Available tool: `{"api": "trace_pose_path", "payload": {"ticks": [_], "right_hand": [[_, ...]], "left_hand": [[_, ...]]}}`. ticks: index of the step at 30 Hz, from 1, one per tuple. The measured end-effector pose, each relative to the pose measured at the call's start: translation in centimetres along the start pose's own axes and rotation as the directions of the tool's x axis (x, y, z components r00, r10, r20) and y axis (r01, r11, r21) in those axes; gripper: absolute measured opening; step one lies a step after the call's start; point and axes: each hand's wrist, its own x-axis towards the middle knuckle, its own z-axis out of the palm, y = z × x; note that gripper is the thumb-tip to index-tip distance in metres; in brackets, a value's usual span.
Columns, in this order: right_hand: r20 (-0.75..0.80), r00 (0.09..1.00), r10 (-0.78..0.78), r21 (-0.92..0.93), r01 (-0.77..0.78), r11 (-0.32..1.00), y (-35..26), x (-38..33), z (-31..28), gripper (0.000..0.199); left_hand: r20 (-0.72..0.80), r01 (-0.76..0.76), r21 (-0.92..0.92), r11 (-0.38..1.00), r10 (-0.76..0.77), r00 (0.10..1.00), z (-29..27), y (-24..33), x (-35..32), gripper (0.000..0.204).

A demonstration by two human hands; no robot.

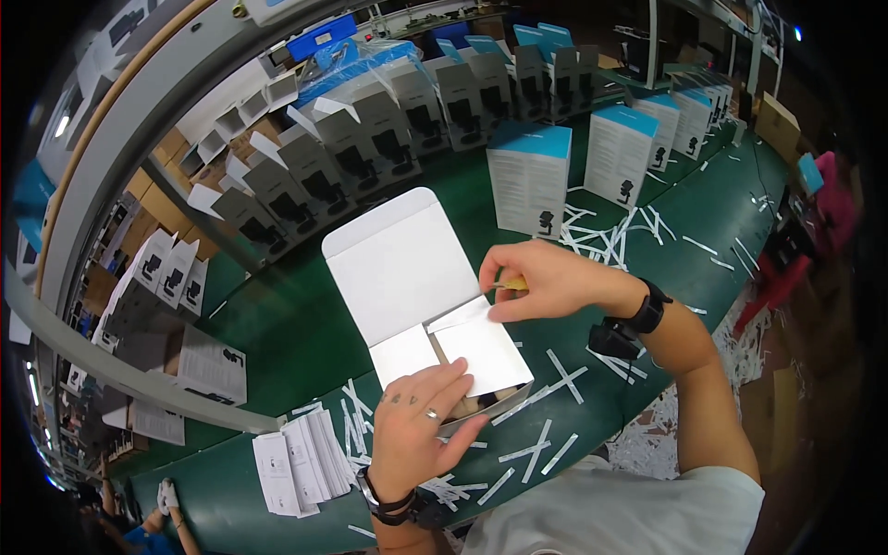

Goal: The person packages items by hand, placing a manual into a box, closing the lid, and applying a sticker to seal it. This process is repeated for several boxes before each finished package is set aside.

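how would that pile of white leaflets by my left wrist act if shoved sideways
The leaflets would probably fan out, since they overlap in staggered layers with no band visible. Each is likely light and bendy, judging by the thin, papery edges.

So you're wearing this camera on your head, the left of a side-by-side fisheye pair, and it's aimed down and forward over the tabletop (287, 310). Your fingers (442, 379) and the open white box (393, 273) are close, around mid-frame, while the row of printed boxes (458, 85) sits farther off up top. Your shirt (620, 509) pokes in at the bottom. Super wide too, so the metal frame (148, 104) on your left bends toward the rim.
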Motion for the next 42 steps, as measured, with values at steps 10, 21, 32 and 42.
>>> {"api": "trace_pose_path", "payload": {"ticks": [10, 21, 32, 42], "right_hand": [[-0.104, 0.995, -0.004, -0.482, -0.047, 0.875, 4.4, 2.0, -3.1, 0.053], [0.214, 0.771, -0.599, 0.177, 0.573, 0.800, -7.2, 0.0, 1.3, 0.015], [0.034, 0.737, -0.675, -0.287, 0.655, 0.699, -9.4, 0.5, 4.6, 0.017], [0.098, 0.698, -0.710, -0.007, 0.714, 0.701, -9.3, 1.2, 4.6, 0.019]], "left_hand": [[-0.022, -0.024, 0.033, 0.999, 0.025, 0.999, 0.7, 0.0, -0.2, 0.044], [-0.233, 0.172, -0.566, 0.806, -0.357, 0.905, 2.8, -1.1, -3.9, 0.054], [-0.449, 0.116, -0.528, 0.841, -0.392, 0.803, 4.2, -1.4, -4.8, 0.027], [-0.376, 0.111, -0.596, 0.795, -0.399, 0.837, 4.0, -1.8, -5.1, 0.027]]}}
